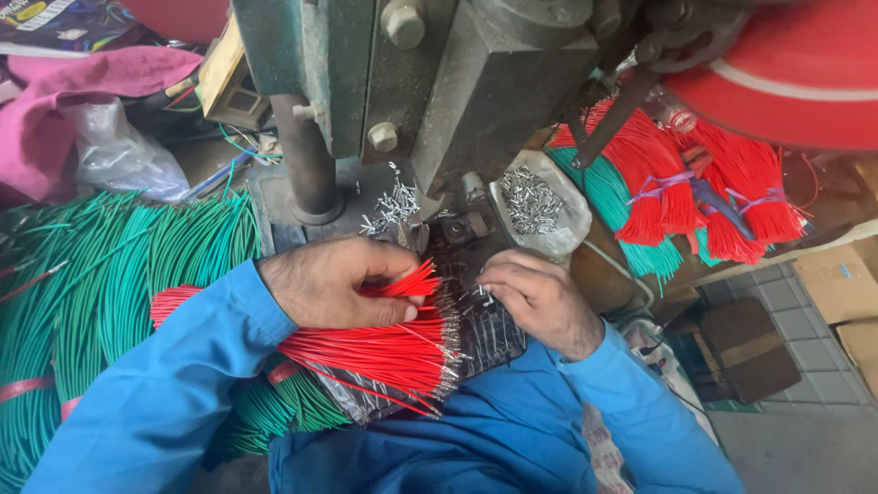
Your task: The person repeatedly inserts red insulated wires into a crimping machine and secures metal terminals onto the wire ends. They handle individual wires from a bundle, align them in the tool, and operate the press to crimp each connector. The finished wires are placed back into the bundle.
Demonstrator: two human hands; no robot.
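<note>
thin red wires (pixel 384 352) w/ metal tips, fanned flat in a bundle; few more (pixel 407 282) bunched above.

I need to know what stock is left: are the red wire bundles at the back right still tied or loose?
Tied. The red wire bundles each have a purple band cinched around them, and their strands stay gathered.

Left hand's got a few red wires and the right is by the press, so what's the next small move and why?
Probably slide one red wire from the left hand toward the right hand. The wire tips point right, the right fingers rest just below the press, and loose metal terminals lie beside it.
</note>
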